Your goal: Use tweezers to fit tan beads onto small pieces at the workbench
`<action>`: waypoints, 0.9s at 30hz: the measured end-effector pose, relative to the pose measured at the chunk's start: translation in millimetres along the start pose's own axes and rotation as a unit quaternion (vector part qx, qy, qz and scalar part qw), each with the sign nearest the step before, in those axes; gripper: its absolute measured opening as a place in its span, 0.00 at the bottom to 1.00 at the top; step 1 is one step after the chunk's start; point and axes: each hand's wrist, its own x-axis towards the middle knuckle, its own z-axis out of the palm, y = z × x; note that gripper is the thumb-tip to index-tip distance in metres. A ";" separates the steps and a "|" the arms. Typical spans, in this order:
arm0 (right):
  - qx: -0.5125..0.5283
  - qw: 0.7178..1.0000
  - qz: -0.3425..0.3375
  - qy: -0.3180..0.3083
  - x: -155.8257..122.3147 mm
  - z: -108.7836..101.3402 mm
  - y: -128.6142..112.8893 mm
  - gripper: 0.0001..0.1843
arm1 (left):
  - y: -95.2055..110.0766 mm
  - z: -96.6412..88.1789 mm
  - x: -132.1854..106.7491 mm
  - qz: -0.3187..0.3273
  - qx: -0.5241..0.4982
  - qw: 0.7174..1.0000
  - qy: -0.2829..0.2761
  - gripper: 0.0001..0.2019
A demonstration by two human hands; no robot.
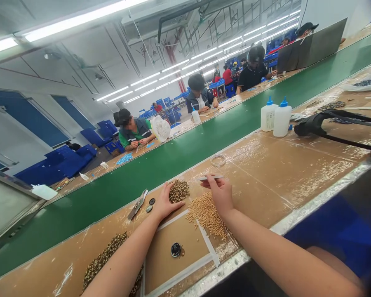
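My left hand [165, 201] lies on the brown cardboard worktop [284, 165], fingers curled against a small heap of dark metal bits [179, 190]. My right hand [220, 192] rests beyond a heap of pale beads [207, 214] and pinches a thin metal tool like tweezers [210, 177], which points left. A taped white rectangle [200, 231] frames a brown pad with a small black round part [175, 249] on it. More dark metal bits [105, 258] spread at the lower left.
Metal pliers [137, 204] and two dark discs [150, 205] lie left of my hand. A tape ring [218, 159], two white glue bottles [275, 117] and a black curved object [324, 121] stand farther right. Beyond the green conveyor belt [179, 152] several people work seated.
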 end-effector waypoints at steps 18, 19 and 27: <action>-0.298 0.952 -0.055 0.050 137.2 -150.4 -20.5 0.22 | -14.2 -15.1 36.3 0.113 -0.047 0.989 -0.082 0.47; -0.306 0.950 -0.052 0.042 138.9 -150.4 -18.0 0.22 | -13.0 -14.6 38.4 0.115 -0.050 0.989 -0.083 0.47; -0.357 0.933 -0.039 0.012 143.2 -149.7 -15.6 0.21 | 1.0 -4.5 52.2 0.116 -0.048 0.990 -0.068 0.41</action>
